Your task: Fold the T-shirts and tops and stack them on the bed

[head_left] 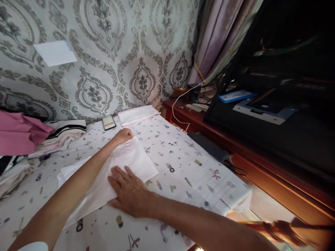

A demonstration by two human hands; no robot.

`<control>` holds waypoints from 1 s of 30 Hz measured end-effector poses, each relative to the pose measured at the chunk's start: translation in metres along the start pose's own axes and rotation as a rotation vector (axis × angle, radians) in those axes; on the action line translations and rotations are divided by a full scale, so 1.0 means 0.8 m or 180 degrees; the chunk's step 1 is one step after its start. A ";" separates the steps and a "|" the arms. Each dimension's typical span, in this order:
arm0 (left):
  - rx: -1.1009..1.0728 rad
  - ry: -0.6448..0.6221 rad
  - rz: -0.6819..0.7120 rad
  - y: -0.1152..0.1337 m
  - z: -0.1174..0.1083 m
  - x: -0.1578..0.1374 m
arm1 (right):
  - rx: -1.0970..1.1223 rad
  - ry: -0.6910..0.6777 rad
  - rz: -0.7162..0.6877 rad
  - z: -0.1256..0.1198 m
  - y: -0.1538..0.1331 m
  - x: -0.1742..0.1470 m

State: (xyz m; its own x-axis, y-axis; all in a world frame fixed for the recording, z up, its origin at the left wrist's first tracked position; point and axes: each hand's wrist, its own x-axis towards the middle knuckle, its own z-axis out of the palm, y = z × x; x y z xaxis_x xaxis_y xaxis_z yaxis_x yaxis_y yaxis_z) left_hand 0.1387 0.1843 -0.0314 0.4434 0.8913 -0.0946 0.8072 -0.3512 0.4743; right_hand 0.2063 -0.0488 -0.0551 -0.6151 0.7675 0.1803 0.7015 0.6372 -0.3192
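A thin white garment [136, 158], faintly pink, lies partly folded on the patterned sheet [183, 195]; its exact kind does not show. My left hand [124, 136] is closed at the garment's far edge, gripping the cloth there. Nearer to me, my right hand [131, 191] presses flat on the garment with its fingers spread. Beyond my left hand lies a folded white cloth [138, 115] with a pinkish edge. Beside that cloth is a small dark-edged card-like item [109, 122], its face blurred. My left forearm covers part of the garment.
Pink cloth [21, 132] and a folded striped garment [68, 130] are piled at the left. Patterned wallpaper [104, 52] backs the bed. Along the right runs a reddish wooden cabinet [193, 116] with a large black screen [274, 69] and a white cable [174, 106].
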 end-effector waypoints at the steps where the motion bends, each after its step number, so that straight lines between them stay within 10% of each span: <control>1: -0.0009 0.0001 -0.0006 0.000 0.000 0.000 | 0.0008 0.0009 -0.0002 0.000 0.000 0.000; 30: -0.1282 0.0473 -0.0558 0.007 0.018 0.016 | 0.0062 0.0041 0.0020 0.006 0.000 0.002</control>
State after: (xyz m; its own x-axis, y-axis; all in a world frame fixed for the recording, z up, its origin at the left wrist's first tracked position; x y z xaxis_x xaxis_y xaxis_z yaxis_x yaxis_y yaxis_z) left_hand 0.1545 0.1900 -0.0425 0.2293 0.9691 -0.0912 0.6363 -0.0783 0.7674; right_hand 0.2035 -0.0479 -0.0589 -0.6060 0.7725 0.1901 0.6982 0.6309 -0.3383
